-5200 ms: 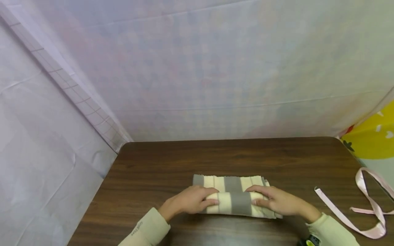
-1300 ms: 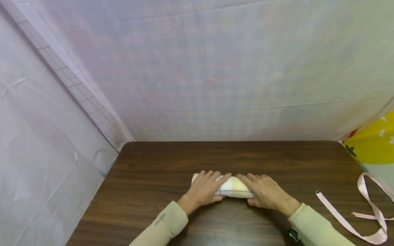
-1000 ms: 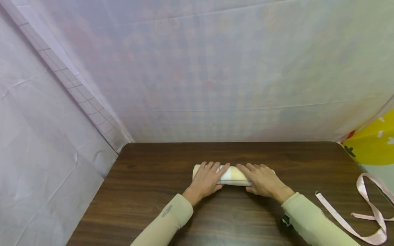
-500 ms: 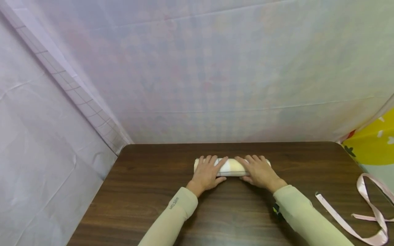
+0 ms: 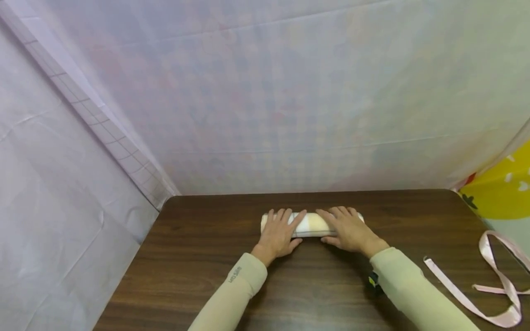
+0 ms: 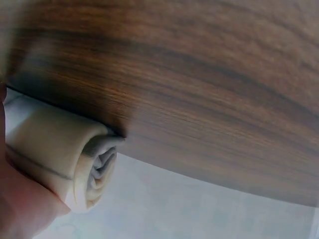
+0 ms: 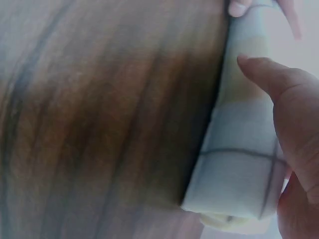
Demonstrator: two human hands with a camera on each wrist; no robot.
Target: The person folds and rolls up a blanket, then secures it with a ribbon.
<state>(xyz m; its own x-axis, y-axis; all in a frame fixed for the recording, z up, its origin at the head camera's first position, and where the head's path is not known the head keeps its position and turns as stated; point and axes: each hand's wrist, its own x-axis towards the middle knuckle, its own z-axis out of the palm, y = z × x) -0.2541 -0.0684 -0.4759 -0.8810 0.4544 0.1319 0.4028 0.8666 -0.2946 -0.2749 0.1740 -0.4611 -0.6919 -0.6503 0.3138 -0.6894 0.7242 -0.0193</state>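
A rolled-up towel [image 5: 313,223], pale cream and white with thin grey lines, lies crosswise on the dark wooden table [image 5: 298,299] near its far side. My left hand [image 5: 278,235] rests over its left part, fingers spread across the top and thumb at the near side. Over the right part lies my right hand [image 5: 349,231] in a similar pose. In the left wrist view, the towel's end [image 6: 99,172] shows a spiral of grey and cream layers. The right wrist view has the thumb [image 7: 269,74] lying along the roll; the palms hide parts of it.
A pink satin ribbon [image 5: 455,294] lies in loose curves at the table's right side. Pale curtains [image 5: 265,101] hang behind the far edge and on the left. A yellow patterned cloth [image 5: 501,193] hangs at the far right.
Earlier the towel lay partly flat, grey and cream stripes showing, with my hands pinching its rolled edge. It became a full roll, then moved away from me; over the last half second little differs.
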